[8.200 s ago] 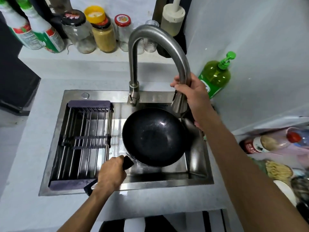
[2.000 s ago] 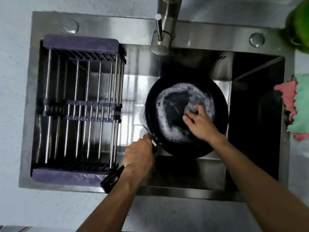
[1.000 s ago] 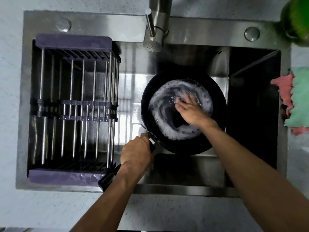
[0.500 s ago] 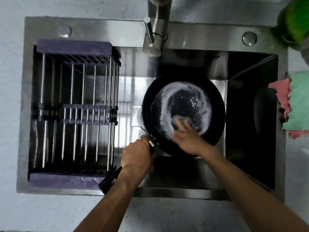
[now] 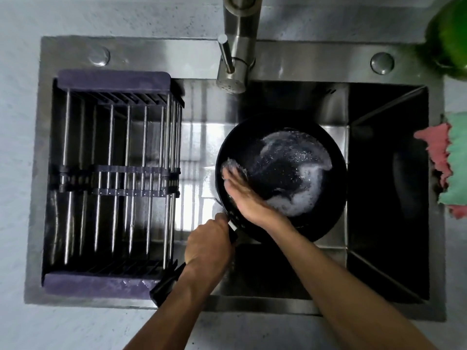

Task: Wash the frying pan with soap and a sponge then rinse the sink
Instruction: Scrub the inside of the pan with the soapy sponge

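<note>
Left hand (image 5: 208, 245), frame centre-bottom: your fingers wrap the frying pan (image 5: 281, 178) handle. Right hand (image 5: 246, 195): your straight fingers press the sponge (image 5: 231, 166) against the pan's left wall.

The frying pan (image 5: 300, 173) is black with white foam (image 5: 303, 195); the sink (image 5: 177, 54) is grey steel; the rack (image 5: 113, 82) has purple ends; the cloths (image 5: 452, 170) are pink and mint green.

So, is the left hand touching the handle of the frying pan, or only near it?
Touching. The head view shows the left hand with its fingers curled round the frying pan's handle; the black handle end sticks out below the wrist.
</note>
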